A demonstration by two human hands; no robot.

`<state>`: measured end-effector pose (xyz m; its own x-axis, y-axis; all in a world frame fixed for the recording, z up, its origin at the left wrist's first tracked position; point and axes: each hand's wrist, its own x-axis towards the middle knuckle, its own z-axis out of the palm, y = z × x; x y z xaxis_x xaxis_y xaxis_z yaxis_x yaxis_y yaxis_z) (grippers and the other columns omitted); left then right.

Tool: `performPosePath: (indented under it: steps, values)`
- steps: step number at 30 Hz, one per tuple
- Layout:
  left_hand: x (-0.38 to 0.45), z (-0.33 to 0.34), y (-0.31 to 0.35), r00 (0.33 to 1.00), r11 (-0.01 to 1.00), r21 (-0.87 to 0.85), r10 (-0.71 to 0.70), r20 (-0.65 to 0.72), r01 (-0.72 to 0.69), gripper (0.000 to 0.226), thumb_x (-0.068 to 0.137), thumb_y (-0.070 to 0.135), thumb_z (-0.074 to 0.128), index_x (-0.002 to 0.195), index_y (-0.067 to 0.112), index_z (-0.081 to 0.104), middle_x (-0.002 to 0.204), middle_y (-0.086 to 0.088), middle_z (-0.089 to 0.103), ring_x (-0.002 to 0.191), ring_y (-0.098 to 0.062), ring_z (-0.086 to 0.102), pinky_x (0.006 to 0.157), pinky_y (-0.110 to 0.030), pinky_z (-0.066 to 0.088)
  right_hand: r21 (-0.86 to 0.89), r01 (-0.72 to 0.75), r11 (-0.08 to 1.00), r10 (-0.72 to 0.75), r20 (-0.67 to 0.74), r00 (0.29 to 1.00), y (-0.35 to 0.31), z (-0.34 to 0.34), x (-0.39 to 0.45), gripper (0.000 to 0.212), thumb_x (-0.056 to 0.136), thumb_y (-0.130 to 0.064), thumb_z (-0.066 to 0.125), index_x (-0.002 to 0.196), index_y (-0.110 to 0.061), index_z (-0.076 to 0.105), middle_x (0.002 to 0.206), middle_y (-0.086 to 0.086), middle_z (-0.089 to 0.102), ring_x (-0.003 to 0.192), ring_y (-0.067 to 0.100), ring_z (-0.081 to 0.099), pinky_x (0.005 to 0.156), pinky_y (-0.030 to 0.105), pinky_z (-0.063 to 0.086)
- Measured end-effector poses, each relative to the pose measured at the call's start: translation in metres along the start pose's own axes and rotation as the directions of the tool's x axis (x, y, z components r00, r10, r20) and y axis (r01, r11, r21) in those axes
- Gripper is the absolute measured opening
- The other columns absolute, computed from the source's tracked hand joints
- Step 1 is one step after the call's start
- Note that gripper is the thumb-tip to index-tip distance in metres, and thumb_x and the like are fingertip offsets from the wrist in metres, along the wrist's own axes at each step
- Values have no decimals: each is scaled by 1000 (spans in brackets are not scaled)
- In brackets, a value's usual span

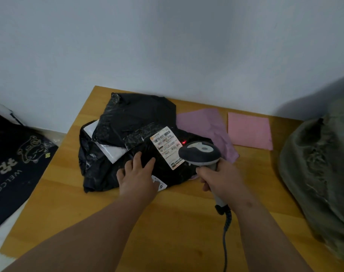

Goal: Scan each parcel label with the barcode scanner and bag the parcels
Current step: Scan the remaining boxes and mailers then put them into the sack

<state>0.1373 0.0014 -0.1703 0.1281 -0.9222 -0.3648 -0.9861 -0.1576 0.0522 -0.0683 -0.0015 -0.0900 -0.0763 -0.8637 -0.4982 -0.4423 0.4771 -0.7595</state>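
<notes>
Several black plastic parcels lie in a pile on the wooden table. The top one carries a white shipping label with a barcode. My left hand presses flat on the parcel just left of the label, fingers straight. My right hand grips the handle of a grey barcode scanner, whose head hangs over the label's right edge. A red light spot shows on the black plastic beside the label. A white parcel pokes out under the black ones.
A purple flat parcel and a pink one lie at the table's back right. A large grey-green sack stands at the right. A dark bag with a "WELCOME" print lies on the left. The scanner's cable trails toward me.
</notes>
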Motion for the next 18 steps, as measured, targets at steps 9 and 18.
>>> performPosePath:
  steps: [9,18]
  values:
    - [1,8,19,993,991,-58,-122,-9,121,76,89,58,54,151,43,12,162,-4,-10,145,-30,18,114,-47,20,-76,58,995,-52,73,996,2,-19,14,15,88,-19,64,92,-5,62,80,15,69,63,14,60,58,26,50]
    - [3,8,28,987,985,-76,-158,-4,157,78,89,58,54,152,42,11,162,-4,-12,144,-28,23,113,-46,19,-128,89,988,-75,110,991,2,-28,21,15,86,-17,63,80,-4,61,58,0,60,56,10,57,54,23,48]
